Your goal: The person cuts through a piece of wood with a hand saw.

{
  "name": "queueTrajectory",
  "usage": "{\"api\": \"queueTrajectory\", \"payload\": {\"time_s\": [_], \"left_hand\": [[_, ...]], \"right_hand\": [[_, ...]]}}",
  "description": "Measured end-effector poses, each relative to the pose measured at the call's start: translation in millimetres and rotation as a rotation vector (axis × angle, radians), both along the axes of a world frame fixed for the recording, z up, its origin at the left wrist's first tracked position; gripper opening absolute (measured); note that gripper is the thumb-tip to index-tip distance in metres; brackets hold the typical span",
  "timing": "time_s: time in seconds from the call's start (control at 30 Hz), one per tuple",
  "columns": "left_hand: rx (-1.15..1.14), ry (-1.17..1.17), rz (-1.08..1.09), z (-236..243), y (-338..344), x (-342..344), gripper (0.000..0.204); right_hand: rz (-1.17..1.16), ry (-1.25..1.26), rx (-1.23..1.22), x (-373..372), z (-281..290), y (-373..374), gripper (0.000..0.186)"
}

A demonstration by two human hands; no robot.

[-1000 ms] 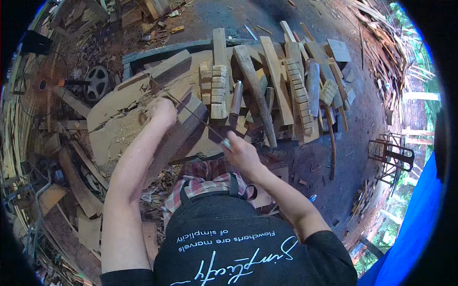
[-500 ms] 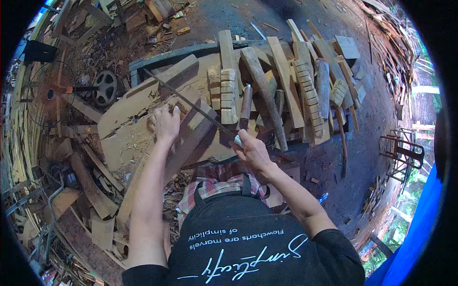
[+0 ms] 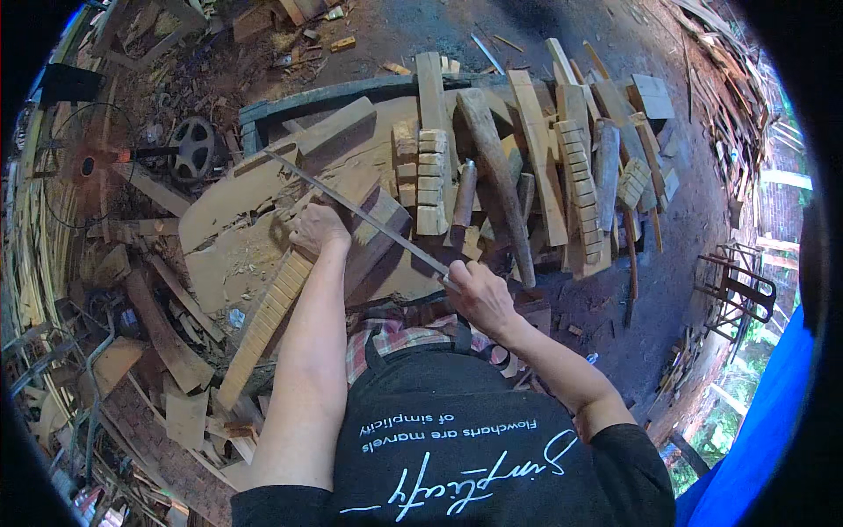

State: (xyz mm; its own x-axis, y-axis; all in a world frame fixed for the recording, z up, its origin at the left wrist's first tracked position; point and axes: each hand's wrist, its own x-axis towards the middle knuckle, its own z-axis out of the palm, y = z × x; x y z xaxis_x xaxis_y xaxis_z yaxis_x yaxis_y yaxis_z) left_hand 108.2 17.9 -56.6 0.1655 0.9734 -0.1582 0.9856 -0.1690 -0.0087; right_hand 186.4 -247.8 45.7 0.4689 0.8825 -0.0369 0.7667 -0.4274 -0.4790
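Observation:
My right hand grips the handle of a long, narrow steel blade, which stretches diagonally up to the left over a chunky wooden block. My left hand, just below the blade, is closed on the upper end of a notched wooden strip that slants down past my forearm. Both lie over the pale, cracked slab of the workbench. To the right are more notched strips, a rough round branch and a tool with a cylindrical handle. The blade's contact with the block is unclear.
A caged fan and a spoked wheel stand at the left among wood offcuts. Planks crowd the bench's right half. A dark metal chair-like frame and a blue tarp are at the right.
Both hands and the blade appear further right and a little lower in the picture, as the view shifts. My left hand's fingers curl more; more of the notched strip now shows beside my forearm.

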Motion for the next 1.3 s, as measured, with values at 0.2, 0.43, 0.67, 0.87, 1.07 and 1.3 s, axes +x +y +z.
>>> {"api": "queueTrajectory", "payload": {"time_s": [0.2,0.43,0.67,0.87,1.07,1.3], "left_hand": [[-0.016,0.012,-0.073,9.9,-8.3,10.7,0.031],[0.048,0.007,-0.014,-14.1,-1.9,-2.3,0.032],[-0.007,-0.002,0.012,-16.6,2.0,2.9,0.036],[-0.032,0.004,0.0,-19.8,-1.2,2.1,0.036],[-0.021,0.021,-0.009,-13.7,-0.2,3.5,0.034],[0.022,-0.016,0.039,-42.6,13.8,-21.1,0.029]], "right_hand": [[-0.007,0.026,-0.055,2.8,2.1,11.1,0.018],[-0.018,0.087,-0.029,-6.3,-11.2,50.1,0.018],[-0.02,0.104,-0.042,1.8,-0.6,17.4,0.019],[-0.075,0.108,-0.001,-7.9,-33.4,73.7,0.022],[-0.037,0.168,0.049,0.8,-7.1,-1.7,0.017],[-0.03,0.18,0.162,-8.0,-32.6,74.7,0.016]]}}
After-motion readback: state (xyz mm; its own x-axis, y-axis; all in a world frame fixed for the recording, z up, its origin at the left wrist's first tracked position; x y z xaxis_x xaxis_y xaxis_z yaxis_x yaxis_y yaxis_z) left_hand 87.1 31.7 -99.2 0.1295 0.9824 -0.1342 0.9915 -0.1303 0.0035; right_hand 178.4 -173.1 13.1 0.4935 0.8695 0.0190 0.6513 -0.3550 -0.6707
